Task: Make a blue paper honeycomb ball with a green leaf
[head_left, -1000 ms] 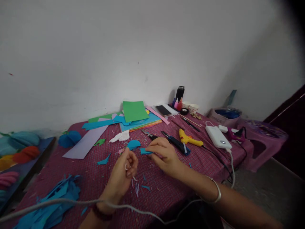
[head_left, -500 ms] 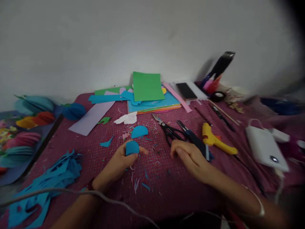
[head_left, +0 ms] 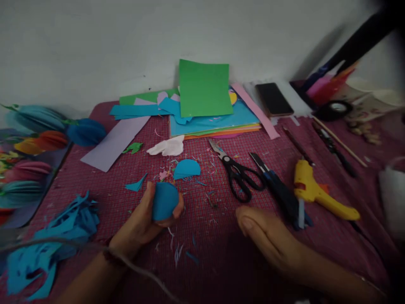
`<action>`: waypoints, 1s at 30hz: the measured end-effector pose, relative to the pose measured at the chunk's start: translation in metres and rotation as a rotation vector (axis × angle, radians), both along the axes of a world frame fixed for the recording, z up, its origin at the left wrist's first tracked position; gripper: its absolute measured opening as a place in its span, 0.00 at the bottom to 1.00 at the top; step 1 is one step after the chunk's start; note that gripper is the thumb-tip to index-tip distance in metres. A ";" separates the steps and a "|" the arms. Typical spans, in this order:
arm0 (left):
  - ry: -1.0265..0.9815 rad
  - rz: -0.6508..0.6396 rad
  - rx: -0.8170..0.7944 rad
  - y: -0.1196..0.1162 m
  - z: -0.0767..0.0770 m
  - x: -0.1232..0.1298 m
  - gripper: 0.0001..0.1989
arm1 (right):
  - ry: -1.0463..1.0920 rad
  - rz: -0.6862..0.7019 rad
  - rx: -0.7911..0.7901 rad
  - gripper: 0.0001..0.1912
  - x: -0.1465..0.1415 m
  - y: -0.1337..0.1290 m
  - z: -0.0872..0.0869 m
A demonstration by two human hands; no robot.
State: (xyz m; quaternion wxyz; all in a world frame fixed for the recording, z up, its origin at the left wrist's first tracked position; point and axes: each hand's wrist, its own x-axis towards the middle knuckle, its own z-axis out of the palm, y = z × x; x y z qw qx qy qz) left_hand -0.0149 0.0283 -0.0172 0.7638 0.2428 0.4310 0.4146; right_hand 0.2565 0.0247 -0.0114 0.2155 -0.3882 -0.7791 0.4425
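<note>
Blue rounded paper (head_left: 165,201) is held up in my left hand (head_left: 144,221), with the thumb on its left edge and a finger curled at its right. My right hand (head_left: 268,230) hovers over the cloth right of centre. Its fingers are pressed together with the thumb along them, and whatever may lie inside is hidden. Beyond my left hand lies a folded blue half-round paper (head_left: 187,169). Black-handled scissors (head_left: 236,169), opened a little, rest past my right hand. A dark blue cutter (head_left: 276,185) and a yellow glue gun (head_left: 316,192) lie farther right.
Sheets of coloured paper, topped by a green square (head_left: 205,88), stand against the wall. Blue paper scraps (head_left: 68,228) pile up at left, near paper ornaments (head_left: 38,120). A phone (head_left: 274,99) lies at back right. A cable (head_left: 126,261) crosses the left forearm.
The view has moved closer to the table. My left hand has turned, so the blue paper faces me more and sits between thumb and finger. My right hand stays closed, now lower beside the scissors.
</note>
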 end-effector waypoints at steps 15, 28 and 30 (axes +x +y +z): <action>0.021 -0.005 0.030 -0.010 0.018 -0.002 0.26 | -0.265 0.204 0.303 0.27 -0.005 -0.014 -0.009; -0.012 -0.078 0.116 -0.030 -0.009 -0.010 0.29 | -0.431 -0.103 0.427 0.12 -0.043 0.015 -0.003; -0.017 -0.097 0.102 -0.034 -0.007 -0.013 0.28 | -0.464 -0.075 0.451 0.09 -0.050 0.019 -0.004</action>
